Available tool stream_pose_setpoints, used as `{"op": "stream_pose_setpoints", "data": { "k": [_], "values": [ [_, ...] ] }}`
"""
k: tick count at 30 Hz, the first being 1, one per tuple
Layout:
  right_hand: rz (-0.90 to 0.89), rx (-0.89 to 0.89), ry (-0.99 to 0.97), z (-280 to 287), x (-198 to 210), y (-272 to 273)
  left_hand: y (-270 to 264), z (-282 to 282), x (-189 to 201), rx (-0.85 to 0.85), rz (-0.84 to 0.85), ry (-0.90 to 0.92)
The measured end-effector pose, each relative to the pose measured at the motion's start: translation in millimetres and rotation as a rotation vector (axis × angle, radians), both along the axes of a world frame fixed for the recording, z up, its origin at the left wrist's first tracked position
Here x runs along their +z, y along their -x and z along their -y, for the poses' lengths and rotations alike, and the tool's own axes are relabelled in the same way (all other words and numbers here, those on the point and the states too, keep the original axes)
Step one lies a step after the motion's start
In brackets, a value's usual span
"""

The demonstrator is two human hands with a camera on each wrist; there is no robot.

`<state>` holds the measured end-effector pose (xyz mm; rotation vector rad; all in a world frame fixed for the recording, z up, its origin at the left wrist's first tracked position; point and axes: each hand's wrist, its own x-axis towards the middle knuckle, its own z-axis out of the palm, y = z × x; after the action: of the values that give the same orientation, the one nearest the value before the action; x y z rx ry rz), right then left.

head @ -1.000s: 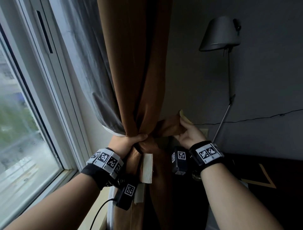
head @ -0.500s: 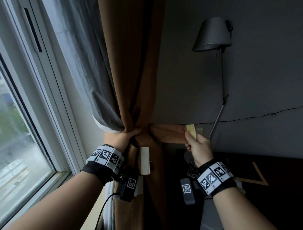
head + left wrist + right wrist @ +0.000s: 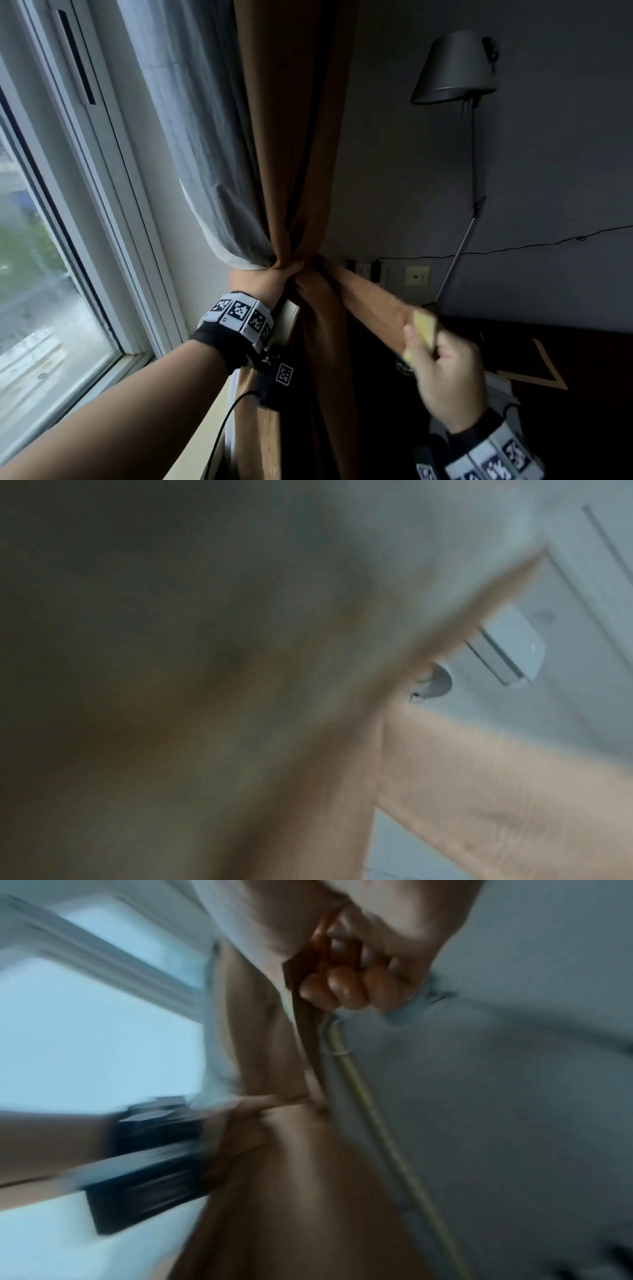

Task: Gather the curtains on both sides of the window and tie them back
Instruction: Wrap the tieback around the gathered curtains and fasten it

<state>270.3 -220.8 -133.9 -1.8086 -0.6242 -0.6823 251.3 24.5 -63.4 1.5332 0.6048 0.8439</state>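
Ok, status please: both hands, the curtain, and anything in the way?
Left hand grips gathered curtain. Right hand holds tieback, pulled taut. Not tied yet. Lamp nearby, clear.

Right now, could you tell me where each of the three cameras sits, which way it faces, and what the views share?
Head: worn on the head, facing forward at the gathered brown fabric curtain; both forearms, left hand, right hand show.
Left wrist: pressed close against blurred brown cloth, looking up a pale wall; only a blurred forearm shows.
Right wrist: looks along the right hand's curled fingers gripping the brown fabric tie-back band towards the curtain and left hand.
Shared: head and right wrist both show the left hand gripping the curtain.
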Motion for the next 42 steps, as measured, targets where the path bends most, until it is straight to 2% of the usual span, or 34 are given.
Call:
{"op": "stream_pose_setpoints", "data": {
  "k": [3,7,15,19,24,25,27,29,33,35,37,40,42],
  "values": [
    [0.165,0.089,0.122,-28,1,27,-8,9,-2,0.002,-0.02,0.079],
    [0.14,0.11,0.138,-61,8,33,-15,24,-6,0.02,-0.057,0.066],
    [-0.021,0.095,0.019,-92,5,28,-16,32,-5,0.001,-0.088,0.04],
    [0.009,0.108,-0.029,-96,1,33,-17,29,-6,0.001,-0.084,0.058],
    [0.094,0.089,-0.319,-81,29,37,-19,25,-8,0.039,-0.116,0.06],
    [0.101,0.119,-0.29,-75,41,35,-19,25,-8,0.035,-0.113,0.061],
    [0.075,0.226,-0.082,-63,61,29,-20,25,-9,0.014,-0.11,0.043],
    [-0.025,0.378,0.146,-53,76,18,-21,25,-9,0.002,-0.107,0.009],
    [-0.229,0.632,0.38,-34,96,6,-23,22,-10,0.006,-0.137,0.018],
    [-0.235,0.622,0.46,-26,102,2,-22,23,-9,-0.002,-0.146,0.023],
    [-0.159,0.517,0.505,-22,104,-2,-22,23,-9,-0.006,-0.123,0.047],
    [0.072,0.353,0.596,-23,102,-5,-23,25,-8,-0.012,-0.112,0.069],
    [0.19,0.382,0.674,-27,98,-8,-26,25,-9,-0.036,-0.108,0.046]
  ]
}}
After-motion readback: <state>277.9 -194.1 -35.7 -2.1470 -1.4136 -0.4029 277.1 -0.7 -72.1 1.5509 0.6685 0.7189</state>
